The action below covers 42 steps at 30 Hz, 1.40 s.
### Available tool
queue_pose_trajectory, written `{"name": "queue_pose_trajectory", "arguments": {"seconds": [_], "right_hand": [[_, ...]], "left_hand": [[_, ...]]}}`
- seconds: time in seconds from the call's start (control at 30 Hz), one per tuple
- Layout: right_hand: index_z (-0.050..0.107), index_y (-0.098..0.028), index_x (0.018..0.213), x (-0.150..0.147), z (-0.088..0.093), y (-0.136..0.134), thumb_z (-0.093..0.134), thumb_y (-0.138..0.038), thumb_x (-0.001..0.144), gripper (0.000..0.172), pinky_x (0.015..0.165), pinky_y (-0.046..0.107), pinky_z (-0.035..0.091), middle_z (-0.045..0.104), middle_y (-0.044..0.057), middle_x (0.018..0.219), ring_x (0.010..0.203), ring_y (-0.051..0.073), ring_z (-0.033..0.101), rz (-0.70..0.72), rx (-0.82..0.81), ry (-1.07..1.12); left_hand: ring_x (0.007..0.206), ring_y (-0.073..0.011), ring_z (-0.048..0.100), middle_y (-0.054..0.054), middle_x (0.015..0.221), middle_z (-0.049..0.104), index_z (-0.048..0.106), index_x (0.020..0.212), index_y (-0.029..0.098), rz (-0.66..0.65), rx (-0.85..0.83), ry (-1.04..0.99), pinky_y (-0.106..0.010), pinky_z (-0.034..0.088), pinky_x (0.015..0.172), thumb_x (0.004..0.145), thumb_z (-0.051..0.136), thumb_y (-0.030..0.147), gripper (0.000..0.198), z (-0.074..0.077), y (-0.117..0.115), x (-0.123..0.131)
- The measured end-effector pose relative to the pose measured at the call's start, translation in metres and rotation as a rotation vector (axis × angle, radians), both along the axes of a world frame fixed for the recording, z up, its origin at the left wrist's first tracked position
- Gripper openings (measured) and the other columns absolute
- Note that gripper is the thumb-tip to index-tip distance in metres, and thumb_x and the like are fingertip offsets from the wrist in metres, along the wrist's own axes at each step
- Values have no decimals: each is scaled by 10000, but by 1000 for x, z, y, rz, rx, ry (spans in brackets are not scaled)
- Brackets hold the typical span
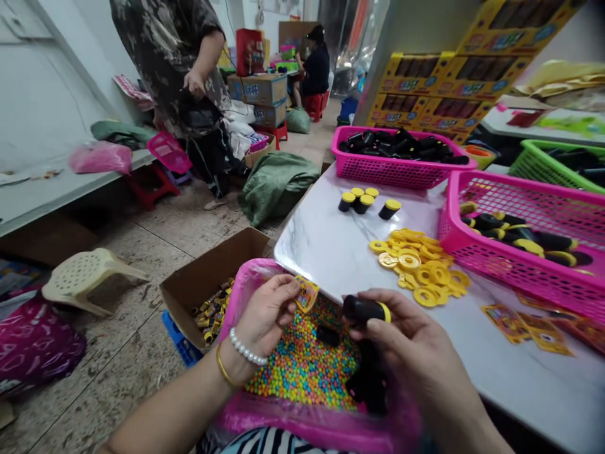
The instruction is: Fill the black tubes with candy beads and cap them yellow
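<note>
My left hand point(271, 309) pinches a small yellow-orange printed sticker point(307, 294) by its edge. In my right hand point(409, 334) is a black plastic tube point(363, 309) with a yellow ring at one end, tilted nearly on its side. Both hands hover over a pink, plastic-lined basket point(246, 284) full of small multicoloured balls point(297, 359). Black tubes point(371, 384) lie on the balls at the right, partly under my right hand. Flat yellow plastic rings point(425, 268) are heaped on the table beyond my right hand.
Several yellow-capped black tubes point(363, 202) stand on the white table point(312, 233). Pink baskets point(392, 171) of black parts line its far side. More printed stickers point(524, 328) lie at right. A cardboard box point(189, 284) of finished-looking tubes stands left. Another person point(174, 69) stands ahead.
</note>
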State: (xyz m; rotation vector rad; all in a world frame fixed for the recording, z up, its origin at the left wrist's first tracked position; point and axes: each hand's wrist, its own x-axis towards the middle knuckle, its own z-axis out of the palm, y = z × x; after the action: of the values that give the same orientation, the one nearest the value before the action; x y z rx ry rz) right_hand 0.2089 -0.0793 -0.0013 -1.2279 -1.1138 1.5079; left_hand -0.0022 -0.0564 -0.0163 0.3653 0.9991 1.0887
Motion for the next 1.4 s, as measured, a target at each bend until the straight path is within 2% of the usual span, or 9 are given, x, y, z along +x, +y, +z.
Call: {"name": "queue_pose_trajectory", "arguments": {"seconds": [0.13,0.2,0.3,0.43,0.63,0.8,1.03,1.27,1.4], "right_hand": [[676,-225,1067,-16,-11,-18,781,-393,751,373,974,340,499,641,87,1254,1123,230,624,-6,0,128],[690,-229,1021,-25,-13,-20,786,-410,741,347,1029,356,461,634,76,1276,1193,235,585,-5,9,164],[668,-213,991,-32,-12,-20,794,-432,724,367,957,345,502,669,81,1206,1080,216,640,-15,-4,172],[626,-179,940,-32,-6,-21,802,-449,698,403,829,326,545,709,105,1073,913,203,680,-33,-14,80],[633,-194,951,-32,-1,-21,754,-421,745,329,890,346,533,673,115,1189,1057,228,654,23,42,56],[602,-187,916,-36,-6,-14,731,-436,750,326,849,362,554,707,123,1076,941,216,688,29,31,-64],[534,-191,893,-40,-12,-18,698,-397,765,293,812,348,580,664,148,1191,931,214,702,-35,164,-184],[589,-205,1021,-38,-22,-23,668,-361,836,255,737,283,552,692,67,974,831,168,665,-58,378,-358],[622,-219,1008,-37,-20,-20,711,-360,804,263,761,287,562,687,57,991,866,173,665,-65,387,-295]], "left_hand": [[466,-13,439,57,645,540,538,778,143,-8,0,-47,-114,209,365,506,925,334,510,0,-12,8],[467,-8,429,51,658,542,551,778,134,-41,18,-48,-114,198,368,533,914,335,482,2,-17,10],[463,-6,410,51,665,530,564,796,129,-76,31,-69,-119,177,372,575,892,320,439,2,-22,11],[464,-7,400,36,707,554,566,802,125,-39,13,-130,-128,155,377,574,877,290,419,-2,-27,10],[458,-9,386,47,656,530,563,773,127,-39,16,-141,-126,164,378,583,878,300,406,-8,-26,12],[467,-8,409,42,693,563,556,775,135,-39,-7,-154,-123,166,381,535,905,310,458,-10,-26,14],[485,-16,420,15,730,596,592,806,122,-65,-2,-157,-134,159,394,586,874,307,402,-16,-27,13],[494,-31,399,3,670,584,644,750,106,-62,57,-46,-164,176,426,558,892,362,405,-13,-32,13],[492,-32,344,3,627,559,694,740,86,-58,124,21,-186,204,442,576,890,410,412,-11,-37,13]]}}
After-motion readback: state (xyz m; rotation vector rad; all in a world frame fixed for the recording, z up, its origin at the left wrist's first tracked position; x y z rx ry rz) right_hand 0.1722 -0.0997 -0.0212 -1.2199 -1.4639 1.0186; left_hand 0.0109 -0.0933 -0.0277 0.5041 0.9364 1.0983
